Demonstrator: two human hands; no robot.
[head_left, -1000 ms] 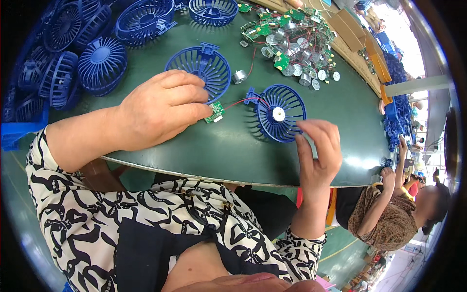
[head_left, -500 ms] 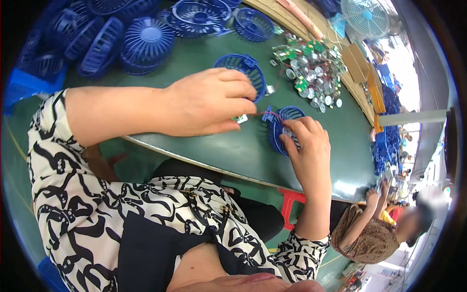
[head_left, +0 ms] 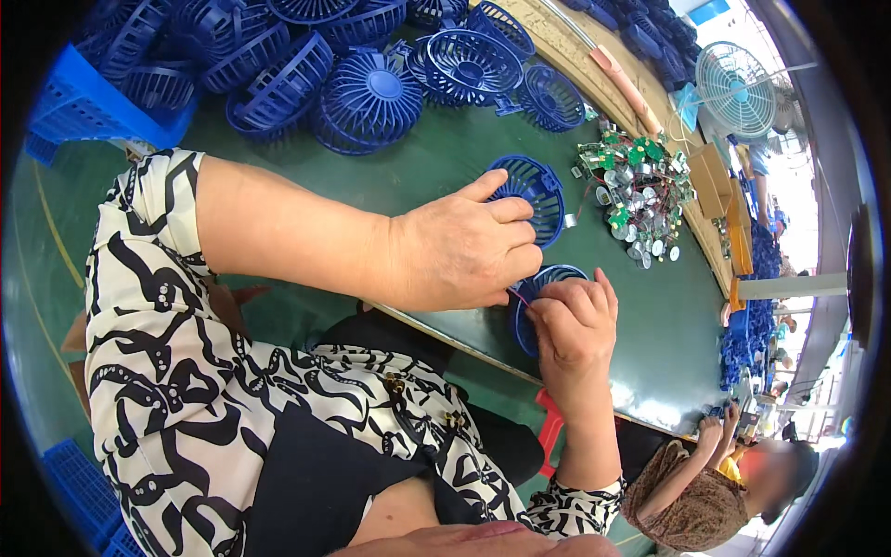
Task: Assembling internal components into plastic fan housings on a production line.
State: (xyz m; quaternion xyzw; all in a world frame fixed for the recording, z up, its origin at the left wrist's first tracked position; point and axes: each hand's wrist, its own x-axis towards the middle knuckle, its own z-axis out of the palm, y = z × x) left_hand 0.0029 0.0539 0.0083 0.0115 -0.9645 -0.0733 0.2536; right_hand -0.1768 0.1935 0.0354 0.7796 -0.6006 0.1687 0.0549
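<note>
1. The green tabletop (head_left: pixel 427 158) is supporting the work, with its near edge running below the hands.
2. A heap of blue fan cages (head_left: pixel 376 97) is filling the far left part, well apart from the hands.
3. A heap of circuit boards and small motors (head_left: pixel 640 200) is lying to the right, beyond them.
4. The left hand (head_left: pixel 469 246) is bending its fingers beside the wire; the right hand (head_left: pixel 580 325) is bunching its fingers over the near cage. I cannot tell what either is grasping, as fingers are hiding it.
5. The near cage (head_left: pixel 522 332) is sitting by the tabletop edge, partly covered.
6. Another cage (head_left: pixel 534 190) is lying just beyond the left hand, perhaps limiting its room.
7. The thin reddish wire (head_left: pixel 521 296) is showing between both hands; wire handling seems the present step, probably calling next for gentle guiding without pulling.
</note>
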